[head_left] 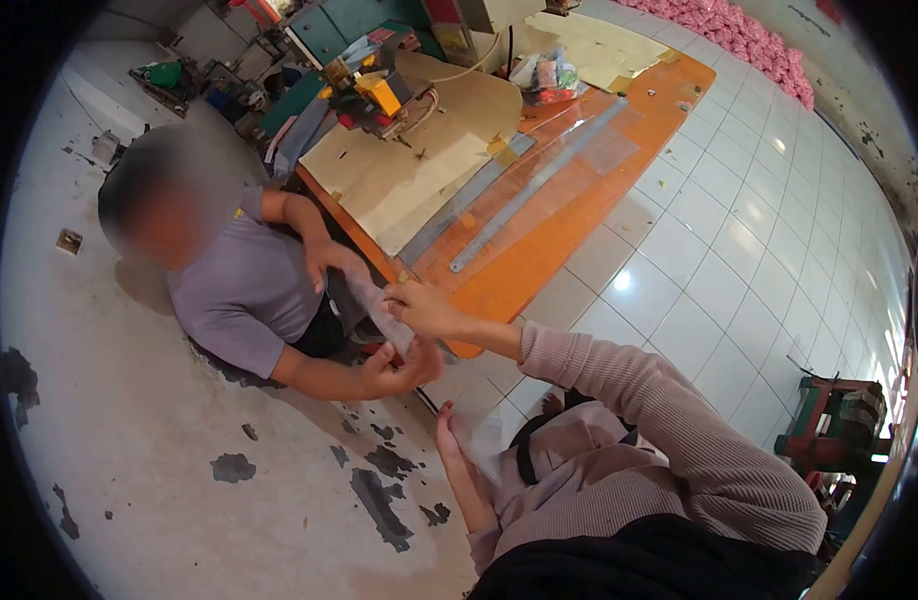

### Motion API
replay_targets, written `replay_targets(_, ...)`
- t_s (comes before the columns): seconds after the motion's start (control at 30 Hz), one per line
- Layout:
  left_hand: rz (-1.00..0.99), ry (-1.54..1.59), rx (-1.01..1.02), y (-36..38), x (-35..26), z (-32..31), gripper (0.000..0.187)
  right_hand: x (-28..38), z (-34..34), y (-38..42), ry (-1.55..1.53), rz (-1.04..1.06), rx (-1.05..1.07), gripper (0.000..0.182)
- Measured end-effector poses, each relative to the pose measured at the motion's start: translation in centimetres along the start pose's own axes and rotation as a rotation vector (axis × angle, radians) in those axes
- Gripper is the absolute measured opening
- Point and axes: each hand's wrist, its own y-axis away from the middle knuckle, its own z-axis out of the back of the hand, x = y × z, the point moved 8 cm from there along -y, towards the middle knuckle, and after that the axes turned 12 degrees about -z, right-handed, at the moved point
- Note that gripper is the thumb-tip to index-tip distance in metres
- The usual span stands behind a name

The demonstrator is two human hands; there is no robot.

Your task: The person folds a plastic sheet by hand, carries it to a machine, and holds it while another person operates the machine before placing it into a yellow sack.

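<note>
My right hand (426, 309) reaches across to a whitish, see-through plastic sheet (371, 295), its fingers curled and pinched at the sheet's edge. A co-worker in a grey shirt has a hand (334, 266) at the upper end of that sheet and the other hand (404, 370) at its lower end. Closer to my body, my left hand (451, 440) holds further thin see-through plastic (482, 440), seemingly between thumb and fingers. Part of that grip is hidden by the plastic.
An orange table (579, 215) stands beyond my right hand, bearing a long steel ruler (534, 190), brown board (409, 170) and a machine head (374, 95). Small bags (549, 75) lie farther back. Pink bundles (729, 30) line the wall. A green machine (844, 425) stands at right.
</note>
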Motion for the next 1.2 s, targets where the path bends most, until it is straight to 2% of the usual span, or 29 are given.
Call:
replay_targets(0.1, 0.023, -0.157, 0.13, -1.6, 0.7, -2.8, 0.019, -2.2, -0.1, -0.5, -0.354, -0.3, 0.241, 0.028)
replay_targets(0.2, 0.001, -0.207, 0.272, -1.2, -0.5, -9.7, 0.014, -1.0, 2.0, 1.0, -0.523, -0.327, 0.625, 0.037)
replay_targets(0.3, -0.087, -0.168, 0.383, -2.0, -1.5, -15.8, 0.012, -4.0, 9.0, 0.3, -0.262, -0.203, 0.446, 0.034)
replay_targets(0.37, -0.104, -0.202, 0.431, -2.0, -2.8, -19.3, 0.014, -10.3, 14.6, -0.9, -0.26, -0.306, 0.248, 0.034)
replay_targets(0.4, -0.182, -0.288, 0.446, -2.6, -3.6, -20.7, 0.016, -14.3, 17.9, -2.0, -0.297, -0.317, 0.116, 0.033)
replay_targets(0.43, -0.264, -0.372, 0.457, -3.3, -4.5, -22.2, 0.018, -18.4, 21.1, -3.5, -0.03, -0.254, 0.093, 0.039)
replay_targets(0.5, -0.442, -0.569, 0.483, -4.1, -7.0, -26.1, 0.024, -19.7, 29.6, -5.2, 0.387, -0.206, -0.088, 0.035)
replay_targets(0.57, -0.622, -0.805, 0.506, -4.0, -9.8, -30.9, 0.033, -25.8, 35.6, -7.2, 0.398, -0.366, -0.17, 0.037)
replay_targets(0.63, -0.916, -0.848, 0.589, -5.8, -9.9, -35.7, 0.042, -25.5, 38.5, -7.0, 0.786, -0.403, -0.229, 0.043)
replay_targets(0.67, -1.067, -0.869, 0.633, -6.6, -9.7, -38.1, 0.048, -27.2, 39.0, -6.9, 0.858, -0.429, -0.242, 0.047)
replay_targets(0.73, -1.034, -1.059, 0.659, -8.6, -8.5, -43.0, 0.055, -32.5, 38.9, -6.9, 0.885, -0.499, -0.246, 0.057)
replay_targets(0.83, -0.968, -1.321, 0.712, -11.6, -6.6, -48.9, 0.062, -30.8, 34.9, -4.4, 1.007, -0.38, -0.142, 0.063)
replay_targets(0.87, -0.935, -1.402, 0.729, -12.3, -5.7, -49.8, 0.063, -29.7, 33.2, -3.0, 1.004, -0.346, -0.084, 0.063)
replay_targets(0.93, -0.865, -1.514, 0.861, -12.7, -3.9, -50.7, 0.065, -27.4, 31.5, -0.9, 0.911, -0.339, -0.103, 0.062)
replay_targets(1.07, -0.75, -1.669, 0.959, -12.2, -0.2, -49.2, 0.065, -27.8, 33.7, -1.9, 0.775, -0.368, -0.108, 0.055)
replay_targets(1.17, -0.763, -1.752, 0.858, -10.9, 1.3, -48.4, 0.068, -28.4, 41.9, -3.3, 0.763, -0.639, -0.587, 0.054)
replay_targets(1.2, -0.785, -1.768, 0.839, -10.3, 1.6, -48.2, 0.067, -28.9, 42.4, -3.6, 0.758, -0.708, -0.545, 0.055)
